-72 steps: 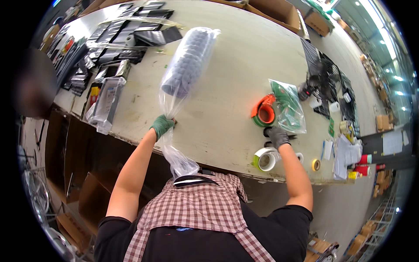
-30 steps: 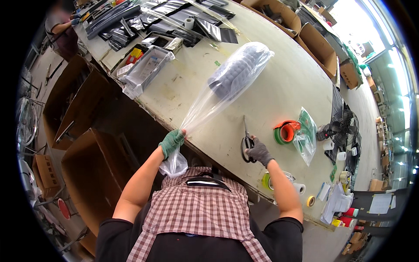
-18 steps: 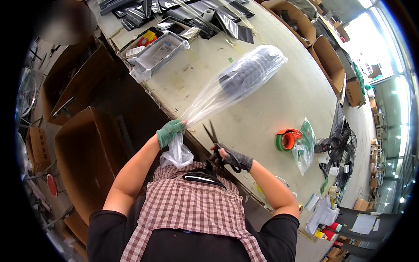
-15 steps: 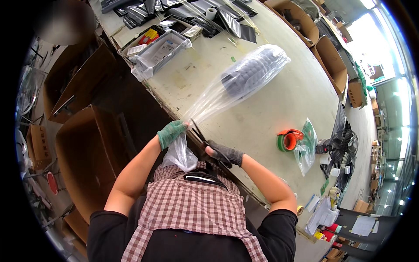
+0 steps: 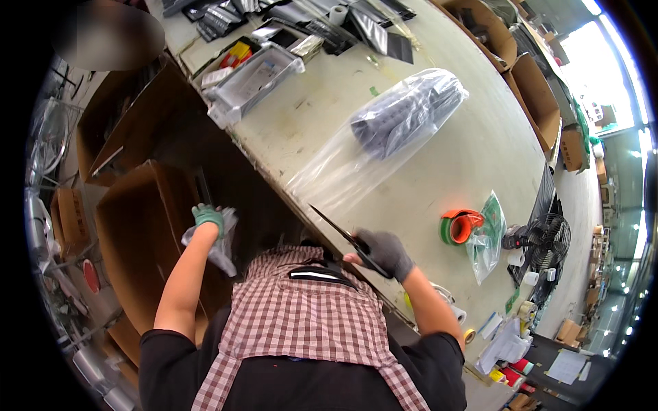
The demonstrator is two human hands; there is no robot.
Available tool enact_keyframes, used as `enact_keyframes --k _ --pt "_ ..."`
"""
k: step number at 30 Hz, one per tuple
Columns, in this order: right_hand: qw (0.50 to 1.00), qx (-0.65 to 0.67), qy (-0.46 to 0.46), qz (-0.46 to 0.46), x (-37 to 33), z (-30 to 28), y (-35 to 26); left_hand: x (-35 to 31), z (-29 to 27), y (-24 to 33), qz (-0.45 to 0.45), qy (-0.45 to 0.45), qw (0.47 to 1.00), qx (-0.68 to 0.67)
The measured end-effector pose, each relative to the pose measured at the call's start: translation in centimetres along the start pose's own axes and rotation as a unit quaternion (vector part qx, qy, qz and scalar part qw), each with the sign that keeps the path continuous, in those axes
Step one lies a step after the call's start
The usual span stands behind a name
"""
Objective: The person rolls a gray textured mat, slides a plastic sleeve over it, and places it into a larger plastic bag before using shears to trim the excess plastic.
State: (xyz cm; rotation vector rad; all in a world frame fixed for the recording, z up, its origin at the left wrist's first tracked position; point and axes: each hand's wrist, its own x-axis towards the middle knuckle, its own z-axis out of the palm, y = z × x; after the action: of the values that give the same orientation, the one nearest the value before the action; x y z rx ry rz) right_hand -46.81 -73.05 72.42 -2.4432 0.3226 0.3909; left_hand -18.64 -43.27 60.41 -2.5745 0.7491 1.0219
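My left hand (image 5: 208, 218), in a green glove, is off the table's edge with its fingers closed on a crumpled piece of clear plastic film (image 5: 223, 252), which hangs beside a cardboard box. My right hand (image 5: 388, 253), in a dark grey glove with the thumb tip bare, grips a pair of black scissors (image 5: 334, 226). Its blades look closed and point up-left over the table edge. On the table, a dark grey, bumpy cylinder (image 5: 384, 127) lies inside a clear plastic bag (image 5: 329, 175). The bag's near end lies flat and loose, apart from both hands.
A large open cardboard box (image 5: 130, 226) stands at left below the table (image 5: 288, 137). An orange-and-green tape dispenser (image 5: 460, 226) and a black fan (image 5: 548, 240) are at right. A grey tray (image 5: 257, 79) and black plastic packaging (image 5: 377, 34) lie at the far end.
My left hand has moved left, away from the bag, carrying the plastic piece, now separate from it. The bag's gathered end has spread flat. My right hand has shifted slightly right with the scissors, whose blades closed.
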Motion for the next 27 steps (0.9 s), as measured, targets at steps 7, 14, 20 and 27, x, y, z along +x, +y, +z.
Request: enact_keyframes --k 7,14,20,27 --pt "0.861 -0.099 0.223 0.446 -9.0 5.5 15.2 2.7 -12.2 14.1 0.237 0.156 0.861 -0.423" --pt "0.881 0.087 0.334 0.323 -1.0 0.5 10.0 6.1 -17.5 26.0 0.169 -0.061 0.904 -0.387" --pt "0.567 0.767 0.288 0.084 15.1 0.4 8.0 9.7 -10.3 25.9 0.324 0.152 0.908 -0.217" --pt "0.706 0.434 0.493 0.265 20.6 4.5 5.6 3.3 -11.8 23.9 0.408 0.031 0.912 -0.005"
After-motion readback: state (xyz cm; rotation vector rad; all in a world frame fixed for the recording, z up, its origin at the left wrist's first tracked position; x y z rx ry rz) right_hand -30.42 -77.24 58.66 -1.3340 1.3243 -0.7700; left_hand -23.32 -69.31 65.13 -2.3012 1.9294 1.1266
